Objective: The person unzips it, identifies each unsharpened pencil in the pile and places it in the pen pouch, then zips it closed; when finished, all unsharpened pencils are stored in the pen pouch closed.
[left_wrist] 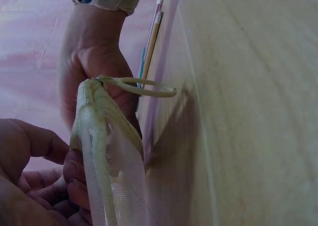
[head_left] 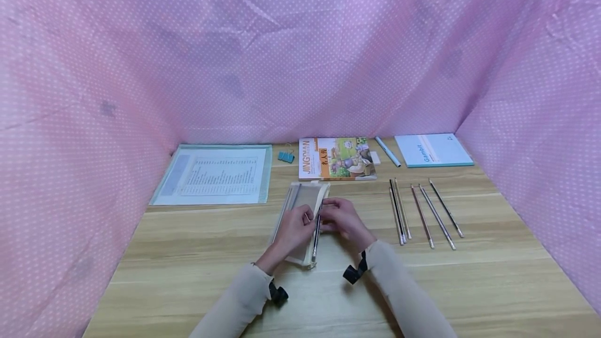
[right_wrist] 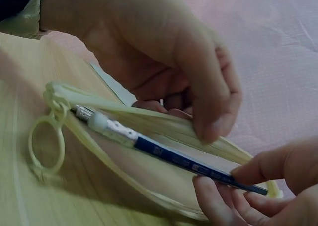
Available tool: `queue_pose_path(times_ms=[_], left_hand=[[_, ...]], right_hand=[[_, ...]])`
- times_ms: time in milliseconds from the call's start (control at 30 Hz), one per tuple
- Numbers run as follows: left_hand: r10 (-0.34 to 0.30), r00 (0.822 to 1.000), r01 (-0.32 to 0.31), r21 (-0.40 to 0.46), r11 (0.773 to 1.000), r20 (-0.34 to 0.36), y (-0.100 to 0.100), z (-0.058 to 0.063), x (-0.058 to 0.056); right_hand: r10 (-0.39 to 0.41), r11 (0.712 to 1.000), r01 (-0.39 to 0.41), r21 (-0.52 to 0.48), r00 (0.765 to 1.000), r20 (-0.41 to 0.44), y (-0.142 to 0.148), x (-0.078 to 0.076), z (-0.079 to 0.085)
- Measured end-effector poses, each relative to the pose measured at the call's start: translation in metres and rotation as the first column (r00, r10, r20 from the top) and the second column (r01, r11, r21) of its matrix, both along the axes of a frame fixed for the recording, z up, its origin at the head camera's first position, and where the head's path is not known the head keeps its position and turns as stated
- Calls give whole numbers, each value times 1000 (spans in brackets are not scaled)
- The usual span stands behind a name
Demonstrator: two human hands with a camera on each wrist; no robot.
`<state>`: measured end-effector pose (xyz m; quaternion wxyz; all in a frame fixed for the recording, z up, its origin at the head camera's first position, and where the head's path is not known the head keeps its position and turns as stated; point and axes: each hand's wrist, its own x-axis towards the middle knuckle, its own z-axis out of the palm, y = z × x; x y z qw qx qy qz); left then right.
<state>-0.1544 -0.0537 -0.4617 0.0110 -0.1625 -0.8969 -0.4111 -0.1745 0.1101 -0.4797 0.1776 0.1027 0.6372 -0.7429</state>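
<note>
A pale mesh zip pouch [head_left: 300, 197] lies on the table with its zipper side pulled apart. My left hand [head_left: 296, 228] pinches one zipper edge, and in the right wrist view that left hand [right_wrist: 174, 67] comes over the pouch from above. A dark blue pencil [right_wrist: 184, 159] lies along the opening, its white eraser end near the ring pull [right_wrist: 47, 141]. My right hand [right_wrist: 268, 186] pinches this pencil near its other end. Beside the eraser shows the metal-banded end of a second pencil [right_wrist: 82, 112]. In the left wrist view, the pouch's mesh [left_wrist: 124, 181] stands close to the left fingers [left_wrist: 77, 181].
Several pencils [head_left: 422, 218] lie on the right of the wooden table. Behind are a picture-covered book [head_left: 338, 158], a light blue pen [head_left: 387, 152], a Gambit notebook [head_left: 434, 150] and a teal binder clip [head_left: 286, 157]. A document folder [head_left: 213, 173] lies left. Pink dotted cloth surrounds the table.
</note>
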Motion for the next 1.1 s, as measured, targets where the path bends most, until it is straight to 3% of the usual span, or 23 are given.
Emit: queue_pose_path(times_ms=[300, 567, 700, 833, 1000, 1100], left_hand=[[8, 1000, -7, 12, 1000, -15, -1, 2, -1], [1, 1000, -1, 9, 1000, -13, -2, 4, 0], [4, 1000, -4, 5, 1000, 0, -2, 4, 0], [9, 1000, -9, 12, 1000, 28, -2, 5, 0], [10, 999, -11, 27, 1000, 32, -2, 5, 1], [9, 1000, -10, 31, 999, 28, -2, 4, 1]], right_hand=[[-93, 994, 93, 50, 996, -2, -16, 0, 1], [-42, 978, 47, 201, 999, -26, -4, 9, 11], [-37, 953, 59, 297, 996, -79, 16, 14, 20], [-41, 906, 94, 413, 990, -135, 46, 14, 29], [-62, 812, 160, 561, 980, -190, 94, 11, 38], [-35, 746, 167, 645, 977, -212, 119, 10, 42]])
